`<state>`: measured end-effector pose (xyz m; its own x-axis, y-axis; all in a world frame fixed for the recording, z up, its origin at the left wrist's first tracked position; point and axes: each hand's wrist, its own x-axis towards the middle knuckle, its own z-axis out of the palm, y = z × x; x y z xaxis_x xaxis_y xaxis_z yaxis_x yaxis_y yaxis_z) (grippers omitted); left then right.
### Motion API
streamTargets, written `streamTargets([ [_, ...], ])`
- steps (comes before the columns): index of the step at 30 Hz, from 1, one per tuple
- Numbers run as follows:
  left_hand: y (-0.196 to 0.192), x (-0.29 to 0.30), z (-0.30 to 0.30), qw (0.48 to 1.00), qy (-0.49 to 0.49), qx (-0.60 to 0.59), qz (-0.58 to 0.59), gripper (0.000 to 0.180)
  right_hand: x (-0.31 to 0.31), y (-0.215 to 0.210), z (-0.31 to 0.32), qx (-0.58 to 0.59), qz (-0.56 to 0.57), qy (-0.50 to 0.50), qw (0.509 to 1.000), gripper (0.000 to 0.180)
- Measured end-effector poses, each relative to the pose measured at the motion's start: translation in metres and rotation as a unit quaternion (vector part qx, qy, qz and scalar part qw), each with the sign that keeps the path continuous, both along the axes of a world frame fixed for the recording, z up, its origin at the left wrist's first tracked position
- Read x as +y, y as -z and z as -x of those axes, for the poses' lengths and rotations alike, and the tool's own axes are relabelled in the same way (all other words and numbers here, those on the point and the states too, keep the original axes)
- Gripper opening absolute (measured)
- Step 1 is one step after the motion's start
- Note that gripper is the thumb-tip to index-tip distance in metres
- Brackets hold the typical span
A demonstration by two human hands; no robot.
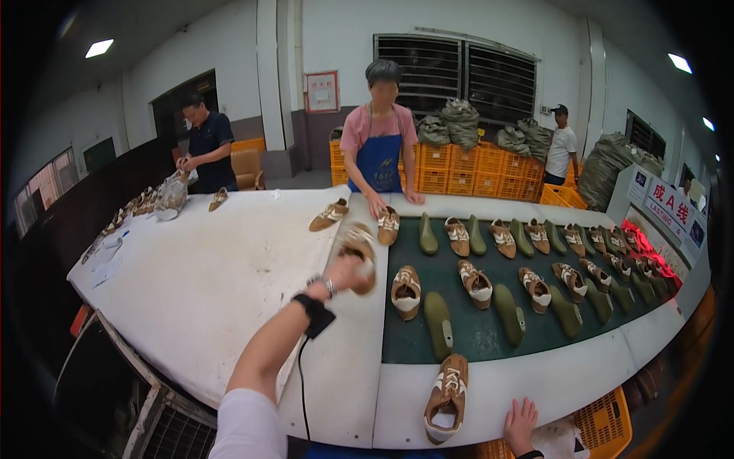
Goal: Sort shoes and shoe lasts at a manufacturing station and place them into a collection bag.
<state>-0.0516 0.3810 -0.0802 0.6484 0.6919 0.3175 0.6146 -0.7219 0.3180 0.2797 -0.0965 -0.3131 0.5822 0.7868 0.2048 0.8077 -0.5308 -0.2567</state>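
Note:
My left hand (348, 273), smeared by motion, is on a brown and white sneaker (359, 243) above the white table, fingers at its heel end. A watch and a black strap with a cable are on that wrist. My right hand (521, 421) lies on the white near edge, fingers spread, holding nothing. Left of it stands a brown sneaker (446, 398), toe pointing away from me. Beyond this, green shoe lasts (440, 325) and more sneakers (406, 291) stand in rows on a dark green conveyor belt (478, 334).
Across the table a person in a blue apron (380, 157) touches a sneaker (388, 226). At the far left another person (206, 145) handles something beside a plastic bag (170, 200). Orange crates (459, 170) line the back; another crate (604, 421) sits below my right hand.

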Motion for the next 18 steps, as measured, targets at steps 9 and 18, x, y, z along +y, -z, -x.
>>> streamTargets([
  [9, 0.107, -0.262, 0.009, 0.970, 0.150, 0.112, 0.156, 0.026, 0.003, 0.002, -0.004, -0.020, -0.020, 0.006, 1.000, 0.044],
  [18, 0.127, -0.292, 0.015, 0.976, 0.144, -0.001, 0.161, 0.042, 0.018, -0.018, 0.049, 0.142, -0.084, -0.115, 0.980, 0.047],
])
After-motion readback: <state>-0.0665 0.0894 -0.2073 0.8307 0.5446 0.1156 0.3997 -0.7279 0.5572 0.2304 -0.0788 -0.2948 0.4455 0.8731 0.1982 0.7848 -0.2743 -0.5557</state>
